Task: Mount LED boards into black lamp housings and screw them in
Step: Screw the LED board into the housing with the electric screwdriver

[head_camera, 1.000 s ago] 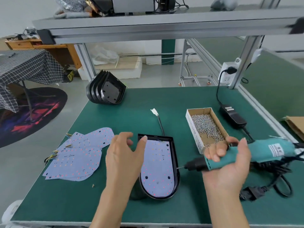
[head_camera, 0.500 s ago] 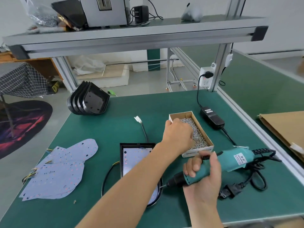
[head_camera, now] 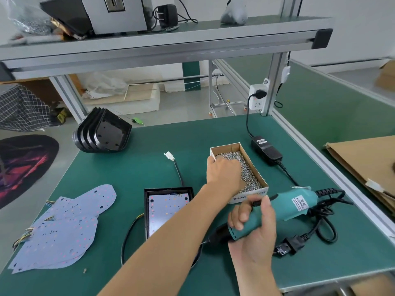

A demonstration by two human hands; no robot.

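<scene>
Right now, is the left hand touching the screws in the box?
Touching. The head view shows the left hand down inside the cardboard box, fingers buried in the screws.

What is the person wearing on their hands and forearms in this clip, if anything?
Nothing shows. The left hand and right hand are bare: no gloves, and no rings on the fingers in view. Both forearms are uncovered as far as the frame reaches, with no sleeve, cuff, watch or wrist strap in sight. The left hand's fingertips are hidden.

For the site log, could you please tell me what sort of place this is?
Most likely a small lamp assembly workbench: a box of screws, stacked black housings, loose LED boards and an electric screwdriver lie on it.
</scene>
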